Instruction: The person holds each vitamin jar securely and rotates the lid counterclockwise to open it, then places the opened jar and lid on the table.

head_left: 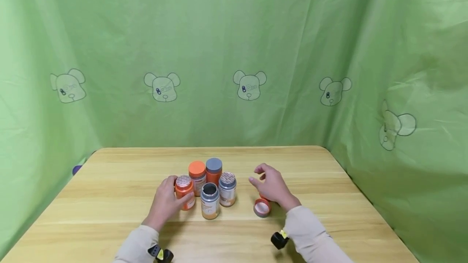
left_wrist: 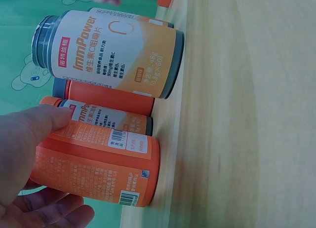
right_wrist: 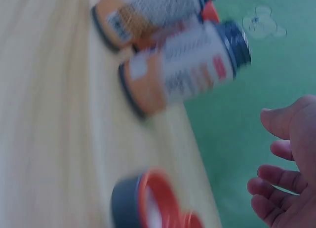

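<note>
On the wooden table (head_left: 109,214), just left of the open-mouthed grey bottle (head_left: 210,206), foil-topped orange bottle (head_left: 184,191) standing upright, gripped by the left hand (head_left: 166,201). Well to the right, right hand (head_left: 272,184) loosely curled, holding nothing, near the upturned grey cap (head_left: 262,208).

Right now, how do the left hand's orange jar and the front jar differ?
The orange jar has an orange body; the front jar, a white and orange label. A printed seal covers the orange jar's mouth; the front jar's looks dark, unsealed. The left hand grips the orange jar; neither hand touches the front jar. Both stand upright, lidless.
</note>
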A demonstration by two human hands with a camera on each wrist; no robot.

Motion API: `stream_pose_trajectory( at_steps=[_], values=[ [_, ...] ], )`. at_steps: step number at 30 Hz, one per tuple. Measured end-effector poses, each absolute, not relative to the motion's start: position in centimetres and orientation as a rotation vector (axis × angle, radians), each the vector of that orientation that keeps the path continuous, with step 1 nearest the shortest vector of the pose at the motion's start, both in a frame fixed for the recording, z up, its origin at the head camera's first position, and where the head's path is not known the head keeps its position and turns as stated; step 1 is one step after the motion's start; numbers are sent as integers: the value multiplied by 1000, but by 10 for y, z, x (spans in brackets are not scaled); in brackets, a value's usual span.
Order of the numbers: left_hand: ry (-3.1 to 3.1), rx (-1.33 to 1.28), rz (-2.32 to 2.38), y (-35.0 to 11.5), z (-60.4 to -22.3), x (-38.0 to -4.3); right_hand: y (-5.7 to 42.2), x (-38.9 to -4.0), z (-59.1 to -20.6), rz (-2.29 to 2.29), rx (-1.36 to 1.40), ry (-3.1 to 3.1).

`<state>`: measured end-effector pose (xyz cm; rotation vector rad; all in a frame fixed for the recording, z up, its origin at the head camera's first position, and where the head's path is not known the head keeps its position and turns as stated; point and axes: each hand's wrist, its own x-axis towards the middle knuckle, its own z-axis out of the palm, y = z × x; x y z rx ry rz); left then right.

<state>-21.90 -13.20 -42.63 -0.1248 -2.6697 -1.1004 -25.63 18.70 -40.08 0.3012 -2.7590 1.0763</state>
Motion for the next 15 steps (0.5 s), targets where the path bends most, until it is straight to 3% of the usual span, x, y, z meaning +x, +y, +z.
stream_pose_trajectory(
  at_steps=[15],
  values=[
    [-2768, -132, -1163, -128, -419, -212, 107, -279, -363, 999, 687, -2883]
  ],
)
